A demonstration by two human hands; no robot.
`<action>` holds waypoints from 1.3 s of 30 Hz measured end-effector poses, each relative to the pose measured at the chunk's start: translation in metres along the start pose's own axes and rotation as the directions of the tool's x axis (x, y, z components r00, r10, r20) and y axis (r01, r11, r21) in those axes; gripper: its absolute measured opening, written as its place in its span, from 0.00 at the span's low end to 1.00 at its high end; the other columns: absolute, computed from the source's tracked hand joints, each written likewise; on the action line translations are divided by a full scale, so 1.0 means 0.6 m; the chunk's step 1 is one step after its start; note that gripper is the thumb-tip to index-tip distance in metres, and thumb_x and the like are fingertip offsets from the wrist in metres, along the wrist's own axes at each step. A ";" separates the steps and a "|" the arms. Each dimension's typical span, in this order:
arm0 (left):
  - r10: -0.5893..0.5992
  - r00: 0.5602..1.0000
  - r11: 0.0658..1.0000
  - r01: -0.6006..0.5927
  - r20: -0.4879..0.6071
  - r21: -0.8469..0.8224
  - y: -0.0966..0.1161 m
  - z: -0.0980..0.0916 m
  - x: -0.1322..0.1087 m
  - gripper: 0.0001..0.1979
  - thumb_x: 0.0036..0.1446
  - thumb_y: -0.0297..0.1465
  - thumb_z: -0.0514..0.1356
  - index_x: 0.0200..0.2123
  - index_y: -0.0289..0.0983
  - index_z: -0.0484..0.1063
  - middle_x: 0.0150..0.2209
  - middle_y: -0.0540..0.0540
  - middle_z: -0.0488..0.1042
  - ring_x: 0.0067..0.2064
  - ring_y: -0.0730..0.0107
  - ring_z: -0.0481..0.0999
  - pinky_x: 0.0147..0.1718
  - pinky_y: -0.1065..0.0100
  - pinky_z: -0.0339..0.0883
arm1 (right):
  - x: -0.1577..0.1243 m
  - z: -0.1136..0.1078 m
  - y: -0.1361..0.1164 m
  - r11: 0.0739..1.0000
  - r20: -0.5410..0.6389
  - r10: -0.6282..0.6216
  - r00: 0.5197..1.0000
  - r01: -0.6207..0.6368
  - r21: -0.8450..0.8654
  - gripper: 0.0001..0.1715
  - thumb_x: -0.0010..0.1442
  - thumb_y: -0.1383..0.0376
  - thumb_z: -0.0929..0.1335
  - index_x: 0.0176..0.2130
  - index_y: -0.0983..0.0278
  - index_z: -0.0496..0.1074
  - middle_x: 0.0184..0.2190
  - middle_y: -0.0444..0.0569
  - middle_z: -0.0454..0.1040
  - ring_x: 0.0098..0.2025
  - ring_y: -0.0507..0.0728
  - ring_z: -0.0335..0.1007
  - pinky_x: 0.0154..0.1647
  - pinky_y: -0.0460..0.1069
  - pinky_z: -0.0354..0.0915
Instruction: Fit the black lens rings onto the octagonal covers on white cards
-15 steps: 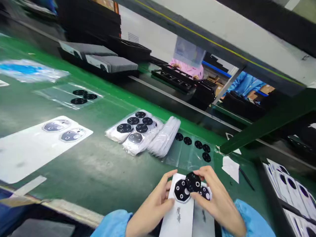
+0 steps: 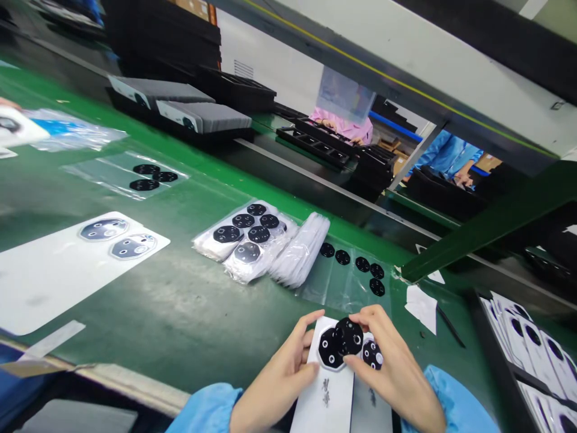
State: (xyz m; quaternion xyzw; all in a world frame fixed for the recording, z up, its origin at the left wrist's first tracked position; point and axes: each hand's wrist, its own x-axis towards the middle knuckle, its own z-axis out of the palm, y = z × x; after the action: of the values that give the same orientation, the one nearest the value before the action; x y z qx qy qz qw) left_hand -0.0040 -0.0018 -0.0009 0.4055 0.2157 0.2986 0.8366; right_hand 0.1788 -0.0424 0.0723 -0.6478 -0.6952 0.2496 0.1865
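Note:
My left hand (image 2: 282,376) grips the left edge of a white rectangular panel (image 2: 327,400), fingers behind and thumb on its front. A dark octagonal area (image 2: 330,352) with light rings shows near the panel's upper end. My right hand (image 2: 390,370) pinches a black octagonal disc (image 2: 349,335) with small holes between thumb and fingers. The disc overlaps the right side of the dark area; I cannot tell whether they touch. Behind and to the right lies a second, greyer panel (image 2: 373,412) with a similar dark octagon, partly covered by my right hand.
Bagged white stacks (image 2: 297,255) with black discs stand mid-bench. Loose discs (image 2: 363,264) lie on clear film beyond my hands. A black tray (image 2: 484,355) of white panels is at right, near a dark pen-like stick (image 2: 451,328). A large white sheet (image 2: 58,270) lies left.
My right hand has shifted the black disc slightly left and turned it over the panel. At far left another person's hand has appeared with a white panel. My left hand stays put.

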 end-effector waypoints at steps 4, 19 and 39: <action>0.018 1.000 1.000 -0.018 0.016 0.000 -0.007 -0.005 0.004 0.33 0.53 0.35 0.61 0.58 0.43 0.47 0.51 0.41 0.66 0.42 0.62 0.71 0.39 0.63 0.62 | 0.000 0.005 -0.007 1.000 0.032 0.006 0.999 -0.006 -0.016 0.20 0.54 0.72 0.64 0.47 0.61 0.59 0.45 0.50 0.60 0.47 0.58 0.62 0.48 0.54 0.62; 0.043 0.999 0.998 -0.044 0.012 0.040 -0.018 -0.005 0.002 0.32 0.55 0.37 0.60 0.59 0.45 0.48 0.53 0.40 0.65 0.42 0.63 0.71 0.39 0.64 0.63 | 0.003 0.022 -0.015 0.996 0.095 -0.055 0.994 0.062 -0.068 0.21 0.51 0.75 0.65 0.45 0.63 0.60 0.42 0.50 0.61 0.45 0.58 0.62 0.44 0.54 0.65; 0.012 1.000 0.998 -0.012 0.000 0.066 -0.004 0.003 0.001 0.33 0.53 0.35 0.59 0.59 0.44 0.47 0.53 0.40 0.64 0.43 0.61 0.70 0.39 0.64 0.62 | 0.007 0.021 -0.021 0.994 0.071 -0.044 0.996 0.051 -0.098 0.22 0.50 0.77 0.66 0.44 0.63 0.62 0.41 0.49 0.63 0.45 0.59 0.63 0.43 0.54 0.66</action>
State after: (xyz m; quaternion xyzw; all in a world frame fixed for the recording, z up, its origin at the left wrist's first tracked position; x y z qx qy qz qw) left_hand -0.0018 -0.0038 -0.0016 0.4340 0.2233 0.2967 0.8209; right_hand 0.1610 -0.0401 0.0690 -0.6306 -0.7280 0.2323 0.1357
